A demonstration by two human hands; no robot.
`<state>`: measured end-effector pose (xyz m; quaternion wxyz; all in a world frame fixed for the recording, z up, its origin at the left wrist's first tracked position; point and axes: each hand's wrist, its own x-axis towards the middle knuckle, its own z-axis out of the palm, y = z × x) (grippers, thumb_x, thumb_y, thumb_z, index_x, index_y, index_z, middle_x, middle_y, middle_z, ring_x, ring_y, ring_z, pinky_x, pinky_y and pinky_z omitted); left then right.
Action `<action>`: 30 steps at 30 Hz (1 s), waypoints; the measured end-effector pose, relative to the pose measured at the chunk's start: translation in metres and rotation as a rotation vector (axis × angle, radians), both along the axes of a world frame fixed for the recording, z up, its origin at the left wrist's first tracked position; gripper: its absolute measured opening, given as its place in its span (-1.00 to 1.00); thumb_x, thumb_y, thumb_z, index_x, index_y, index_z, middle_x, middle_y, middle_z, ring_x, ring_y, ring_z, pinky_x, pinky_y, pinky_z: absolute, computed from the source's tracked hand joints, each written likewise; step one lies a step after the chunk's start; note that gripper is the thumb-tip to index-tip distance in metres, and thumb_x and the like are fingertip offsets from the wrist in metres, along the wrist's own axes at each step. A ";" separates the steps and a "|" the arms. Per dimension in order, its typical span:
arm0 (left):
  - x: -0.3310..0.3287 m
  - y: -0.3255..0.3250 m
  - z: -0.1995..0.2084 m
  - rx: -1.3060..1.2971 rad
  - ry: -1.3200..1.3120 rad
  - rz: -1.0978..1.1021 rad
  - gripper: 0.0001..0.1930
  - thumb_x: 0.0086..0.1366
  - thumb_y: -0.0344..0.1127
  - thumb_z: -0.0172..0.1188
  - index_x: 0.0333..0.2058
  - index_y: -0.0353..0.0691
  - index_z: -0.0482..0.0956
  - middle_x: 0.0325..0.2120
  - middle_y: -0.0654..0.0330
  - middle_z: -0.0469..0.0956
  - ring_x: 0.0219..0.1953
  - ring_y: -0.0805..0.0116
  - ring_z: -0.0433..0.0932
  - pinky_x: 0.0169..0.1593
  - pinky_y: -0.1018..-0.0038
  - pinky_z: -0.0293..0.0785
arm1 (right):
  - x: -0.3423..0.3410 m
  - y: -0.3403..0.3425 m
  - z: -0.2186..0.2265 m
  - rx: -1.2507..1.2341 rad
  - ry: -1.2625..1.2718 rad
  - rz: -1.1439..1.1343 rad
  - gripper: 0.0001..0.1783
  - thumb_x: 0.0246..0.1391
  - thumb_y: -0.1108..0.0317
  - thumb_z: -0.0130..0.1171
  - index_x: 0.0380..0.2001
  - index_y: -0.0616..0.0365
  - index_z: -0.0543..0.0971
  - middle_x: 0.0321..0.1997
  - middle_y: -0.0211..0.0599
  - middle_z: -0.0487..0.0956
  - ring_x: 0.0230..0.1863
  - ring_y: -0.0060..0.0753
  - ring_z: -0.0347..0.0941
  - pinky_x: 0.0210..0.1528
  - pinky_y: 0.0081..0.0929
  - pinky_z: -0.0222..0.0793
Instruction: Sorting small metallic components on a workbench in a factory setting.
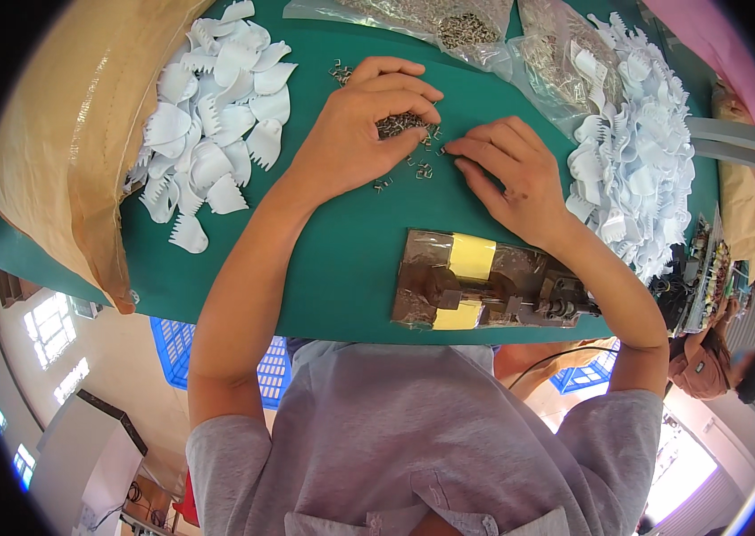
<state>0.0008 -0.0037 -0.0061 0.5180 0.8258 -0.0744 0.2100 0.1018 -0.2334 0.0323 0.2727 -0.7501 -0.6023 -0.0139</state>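
Note:
My left hand (355,125) arches over a pile of small metal clips (402,125), fingers and thumb curved and apart around it. Part of the pile is hidden beneath the palm; a few more clips (340,71) show beyond its knuckles. Opposite it, my right hand (511,170) has bent fingers with the thumb held apart. Its index fingertip is at a single loose clip, apparently touching it. Several scattered clips (425,170) lie on the green tabletop (342,255) between the hands.
Heaps of white toothed plastic pieces lie left (225,107) and right (623,170). A brown metal fixture (511,286) with yellow tape sits by the near edge, under my right forearm. Bags of clips (471,31) lie at the back; a large tan sack (74,134) stands left. Another person (708,366) works far right.

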 end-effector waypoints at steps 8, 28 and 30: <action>0.002 -0.001 0.000 0.004 -0.003 -0.003 -0.80 0.15 -0.58 0.42 -0.24 -0.18 0.76 -0.02 0.29 0.75 0.32 0.20 0.51 -0.12 0.35 0.69 | 0.004 0.008 -0.007 0.015 0.020 0.007 -0.75 0.05 0.37 0.50 -0.17 0.06 0.73 -0.15 -0.41 0.63 -0.13 -0.24 0.52 -0.08 -0.27 0.49; 0.001 0.002 -0.002 -0.055 0.001 0.016 -0.78 0.12 -0.61 0.42 -0.26 -0.19 0.76 -0.03 0.25 0.74 0.33 0.16 0.51 0.10 0.29 0.64 | 0.010 0.028 -0.009 0.070 0.108 -0.104 -0.78 0.02 0.38 0.51 -0.23 0.05 0.73 -0.27 -0.41 0.64 -0.22 -0.23 0.54 -0.16 -0.28 0.49; 0.001 0.002 -0.002 -0.031 -0.012 0.016 -0.78 0.12 -0.61 0.42 -0.26 -0.19 0.76 -0.03 0.27 0.74 0.33 0.17 0.50 0.06 0.30 0.66 | 0.010 0.027 -0.010 0.048 0.131 -0.144 -0.81 0.01 0.40 0.51 -0.27 0.05 0.73 -0.29 -0.42 0.64 -0.23 -0.24 0.54 -0.17 -0.28 0.49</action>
